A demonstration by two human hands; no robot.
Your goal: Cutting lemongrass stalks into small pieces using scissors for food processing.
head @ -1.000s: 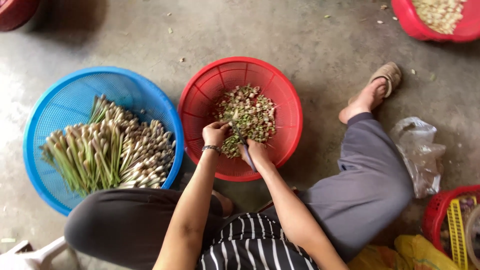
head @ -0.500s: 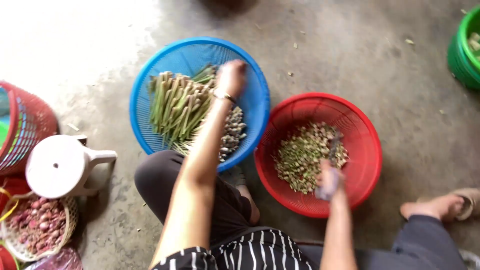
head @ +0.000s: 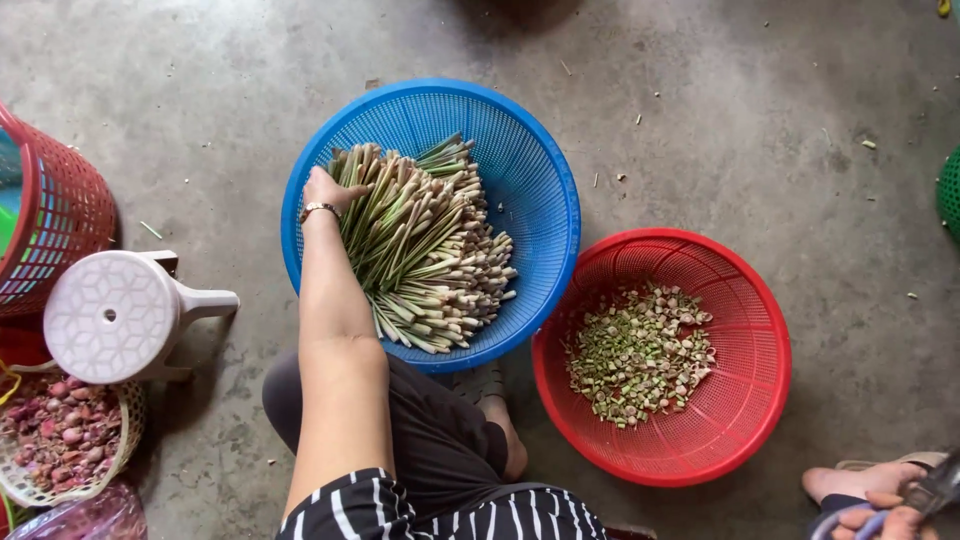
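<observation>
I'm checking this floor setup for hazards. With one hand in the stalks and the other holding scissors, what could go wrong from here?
1. The right hand holds scissors close to a bare foot; a slip might nick it.
2. The left hand grips the green stalks at the edge of the round blue plastic basket; pulling could tip it or spill some.
3. The white plastic stool lies beside that elbow and may get knocked.
</observation>
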